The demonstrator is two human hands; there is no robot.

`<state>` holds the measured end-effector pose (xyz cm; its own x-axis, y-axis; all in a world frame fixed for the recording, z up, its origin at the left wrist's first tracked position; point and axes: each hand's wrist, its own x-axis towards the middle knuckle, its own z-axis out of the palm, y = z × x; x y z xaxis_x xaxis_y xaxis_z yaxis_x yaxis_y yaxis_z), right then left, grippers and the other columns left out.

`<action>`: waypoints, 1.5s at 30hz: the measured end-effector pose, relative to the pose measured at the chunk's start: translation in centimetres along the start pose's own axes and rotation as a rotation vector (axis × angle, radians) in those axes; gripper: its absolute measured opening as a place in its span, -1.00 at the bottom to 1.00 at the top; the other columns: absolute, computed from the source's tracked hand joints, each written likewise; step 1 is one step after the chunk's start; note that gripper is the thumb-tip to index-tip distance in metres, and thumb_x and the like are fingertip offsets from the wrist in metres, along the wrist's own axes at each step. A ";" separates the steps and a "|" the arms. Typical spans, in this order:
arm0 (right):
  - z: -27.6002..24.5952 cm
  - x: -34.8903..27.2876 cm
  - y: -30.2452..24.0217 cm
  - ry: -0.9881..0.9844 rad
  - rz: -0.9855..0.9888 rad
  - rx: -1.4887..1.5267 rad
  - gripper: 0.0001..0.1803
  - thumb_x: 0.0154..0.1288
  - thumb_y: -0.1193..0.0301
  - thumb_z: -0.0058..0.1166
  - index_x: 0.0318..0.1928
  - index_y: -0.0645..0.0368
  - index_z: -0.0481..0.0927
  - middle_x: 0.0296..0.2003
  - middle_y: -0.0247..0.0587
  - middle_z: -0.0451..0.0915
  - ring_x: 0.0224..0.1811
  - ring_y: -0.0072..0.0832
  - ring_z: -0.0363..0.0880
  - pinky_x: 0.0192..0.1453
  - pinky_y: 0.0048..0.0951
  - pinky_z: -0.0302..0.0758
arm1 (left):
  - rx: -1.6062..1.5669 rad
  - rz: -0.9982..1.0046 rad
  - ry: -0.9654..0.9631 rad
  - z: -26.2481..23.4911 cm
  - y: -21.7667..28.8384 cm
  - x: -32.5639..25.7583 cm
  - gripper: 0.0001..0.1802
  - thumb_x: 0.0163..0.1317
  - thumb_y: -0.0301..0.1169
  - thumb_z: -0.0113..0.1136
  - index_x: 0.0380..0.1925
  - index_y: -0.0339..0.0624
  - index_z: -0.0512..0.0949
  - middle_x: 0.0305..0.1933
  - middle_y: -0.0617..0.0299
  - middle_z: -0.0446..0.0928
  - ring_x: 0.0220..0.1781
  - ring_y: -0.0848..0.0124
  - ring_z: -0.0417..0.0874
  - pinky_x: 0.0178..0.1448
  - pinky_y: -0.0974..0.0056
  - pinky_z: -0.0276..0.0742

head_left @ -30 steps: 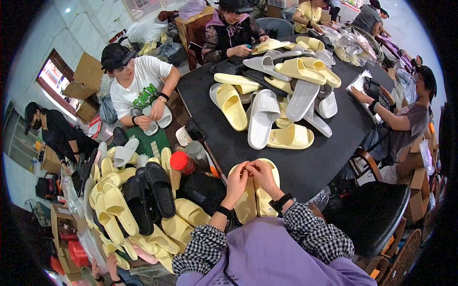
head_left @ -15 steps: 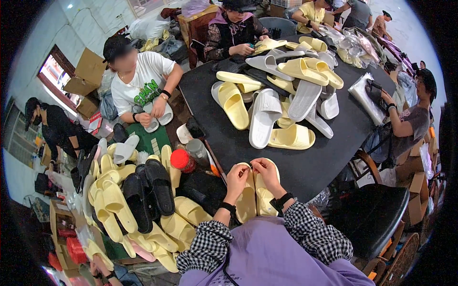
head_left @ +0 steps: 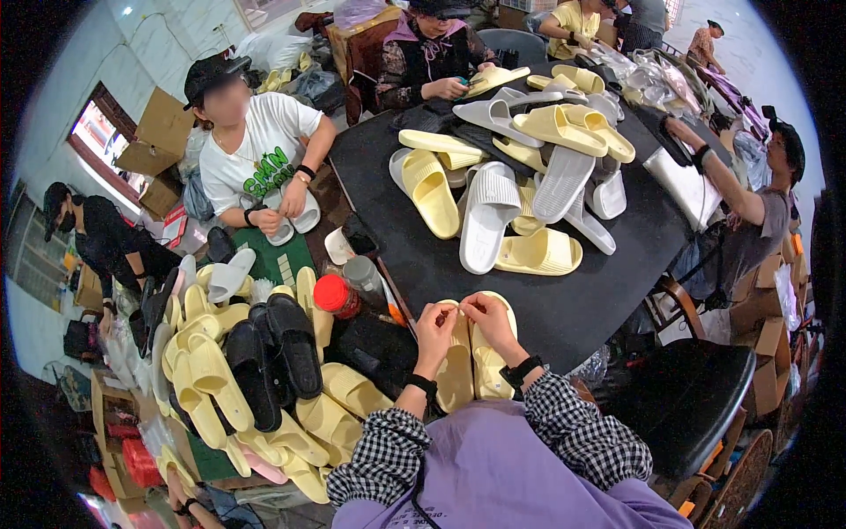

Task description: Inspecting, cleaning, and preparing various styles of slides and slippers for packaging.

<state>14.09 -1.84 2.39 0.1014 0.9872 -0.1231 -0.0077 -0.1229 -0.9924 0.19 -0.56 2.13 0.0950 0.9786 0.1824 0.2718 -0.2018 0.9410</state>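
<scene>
A pair of pale yellow slippers stands side by side in front of me at the table's near edge: a left slipper (head_left: 455,381) and a right slipper (head_left: 487,375). Over the far end of the left slipper is my left hand (head_left: 434,335), its fingers closed in a pinch. My right hand (head_left: 491,321) pinches too, its fingertips almost meeting the left ones, while the hand covers part of the right slipper. Whatever lies between the fingertips is too small to make out.
Yellow and grey slippers (head_left: 490,212) are heaped on the black table (head_left: 564,309). At my left lie more yellow slippers (head_left: 220,379) and black slippers (head_left: 293,344), beside a red-lidded jar (head_left: 337,297). A black chair (head_left: 696,388) stands at right. Several co-workers sit around.
My hands stay over the slippers, fingertips shifted only slightly. The co-worker at right has stretched an arm farther over the table. The person in the white shirt has raised their head.
</scene>
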 end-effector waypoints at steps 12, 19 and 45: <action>-0.3 0.1 0.2 0.098 0.038 0.204 -0.80 0.35 0.41 0.05 -0.19 0.29 0.65 -0.41 -0.38 0.55 -0.35 -0.66 0.46 -0.22 -0.61 0.41 | -0.017 -0.017 -0.065 -0.2 -0.4 -0.2 -0.93 0.22 -0.51 0.19 -0.33 -0.29 0.58 -0.37 0.24 0.47 -0.38 0.48 0.48 -0.30 0.38 0.38; 0.5 -0.4 0.2 0.070 -0.110 -0.178 -0.84 0.32 0.49 0.06 -0.20 0.32 0.64 -0.35 -0.27 0.57 -0.34 -0.59 0.51 -0.22 -0.58 0.46 | 0.046 -0.007 -0.037 -0.2 -0.5 -0.3 -0.92 0.19 -0.51 0.21 -0.33 -0.29 0.59 -0.33 0.22 0.49 -0.37 0.46 0.48 -0.29 0.38 0.39; -0.2 -0.2 -0.1 -0.029 -0.014 0.073 -0.87 0.32 0.51 0.07 -0.18 0.29 0.57 -0.29 -0.32 0.59 -0.29 -0.62 0.55 -0.13 -0.61 0.51 | -0.091 -0.088 -0.044 0.2 -0.9 -0.4 -0.89 0.24 -0.49 0.18 -0.28 -0.31 0.55 -0.32 0.29 0.51 -0.38 0.54 0.45 -0.26 0.42 0.39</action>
<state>14.25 -2.07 2.54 0.0730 0.9915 -0.1079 -0.0790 -0.1021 -0.9916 0.08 -0.78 1.20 0.1173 0.9893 0.0868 0.1931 -0.1085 0.9752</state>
